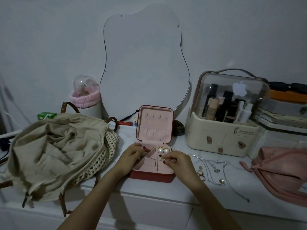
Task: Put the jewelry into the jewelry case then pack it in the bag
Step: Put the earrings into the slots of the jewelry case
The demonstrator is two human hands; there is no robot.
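Observation:
A red jewelry case (152, 175) with a pink lining stands open on the white counter, its lid upright. Two pearl earrings (163, 150) lie in its right compartment. My left hand (132, 155) rests on the case's left side, fingers curled over the edge. My right hand (176, 161) pinches a small piece of jewelry over the right compartment. Silver necklaces (211, 165), rings (200, 173) and small pendants lie loose on the counter to the right of the case. A beige bag (54, 155) with woven sides and brown straps lies open to the left.
A curvy mirror (144, 63) leans on the wall behind the case. A cream cosmetics organiser (222, 130) with a clear dome stands at the right. A pink pouch (280, 170) lies at the far right, a jar with a pink headband (85, 98) at the back left.

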